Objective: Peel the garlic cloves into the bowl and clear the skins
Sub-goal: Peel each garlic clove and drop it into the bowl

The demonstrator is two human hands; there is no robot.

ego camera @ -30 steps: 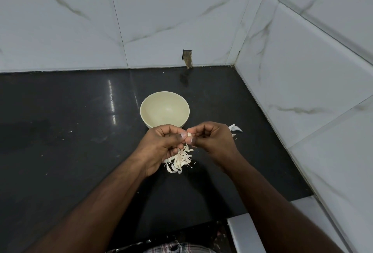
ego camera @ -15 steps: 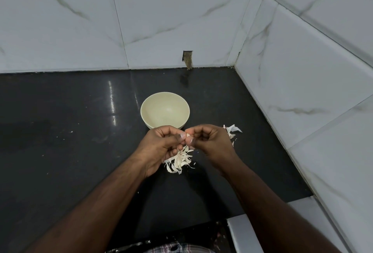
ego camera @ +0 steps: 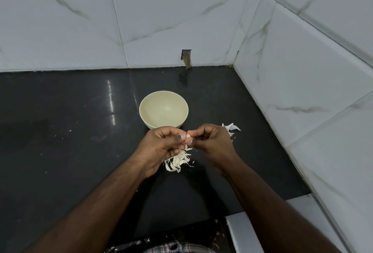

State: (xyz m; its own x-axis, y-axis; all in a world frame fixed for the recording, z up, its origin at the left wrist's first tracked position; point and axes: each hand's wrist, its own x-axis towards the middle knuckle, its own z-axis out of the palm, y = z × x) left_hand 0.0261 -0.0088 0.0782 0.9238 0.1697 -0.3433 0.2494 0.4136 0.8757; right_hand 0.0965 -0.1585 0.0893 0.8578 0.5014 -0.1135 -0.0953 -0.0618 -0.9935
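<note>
The counter (ego camera: 70,131) was a slab of polished black stone, glossy enough to carry a streak of light (ego camera: 111,101) down its left half, and dusted here and there with pale specks. It ran into a corner of the room. The back wall (ego camera: 161,21) and the right-hand wall (ego camera: 302,71) were both faced with large white tiles veined in grey. At the foot of the back wall, near the corner, a small rectangular notch (ego camera: 186,57) was cut into a tile and stained brown below. A white ledge (ego camera: 242,232) met the stone at the near right edge.

A cream bowl (ego camera: 163,109) stood upright on the stone, and nothing showed inside it. Just in front of it the person's left hand (ego camera: 161,148) and right hand (ego camera: 214,141) met above the counter. The fingers of both were curled in, and their fingertips pinched one small garlic clove (ego camera: 188,136) between them. Only a pale sliver of the clove showed.

Directly beneath the hands a heap of garlic skins (ego camera: 178,161) lay on the black surface. A smaller scatter of white skins (ego camera: 232,127) lay just beyond the right hand, partly hidden by it. A scrap of checked cloth (ego camera: 177,247) showed at the bottom edge.
</note>
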